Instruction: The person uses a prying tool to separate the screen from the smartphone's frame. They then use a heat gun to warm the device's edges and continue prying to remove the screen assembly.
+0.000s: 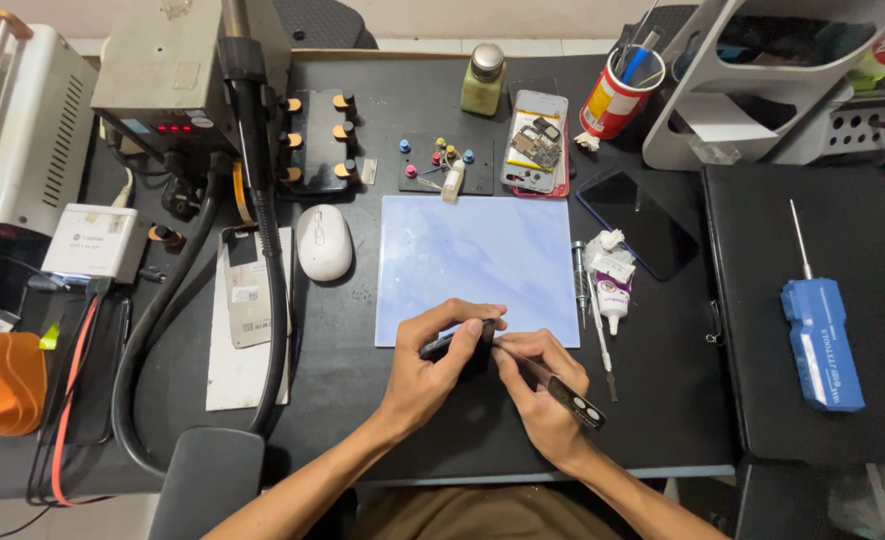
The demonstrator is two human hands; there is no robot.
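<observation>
Right, down at the near edge of the black work mat (362,400), both hands are busy. The left hand (432,370) is curled around a dark phone (454,345), fingers over its top edge, thumb beneath. The right hand (542,395) pinches the phone's thin dark back cover (567,392), which angles off to the lower right, camera cutout at its far tip. Phone and cover sit right at the lower edge of the pale blue pad (477,265), and that pad lies bare: the one open patch here.

Just right of the hands, one white glue tube (612,290) and two slim metal tools (592,320) line the pad's right side, close quarters. Further right, one blue electric screwdriver (819,335) lies alone on a second black mat (812,240), well apart.

Left of the pad, one white mouse (323,243), then a thick black hose (272,300) looping down to the table's front edge.

Beyond the pad: one dark phone screen (637,222) lying flat, one opened phone (535,142) with its board showing, a small tray of coloured screw caps (442,160), one green-tinted bottle (483,80) and one red cup (617,95) of pens. The back-left corner is crowded by a grey hot-air station (162,70).
</observation>
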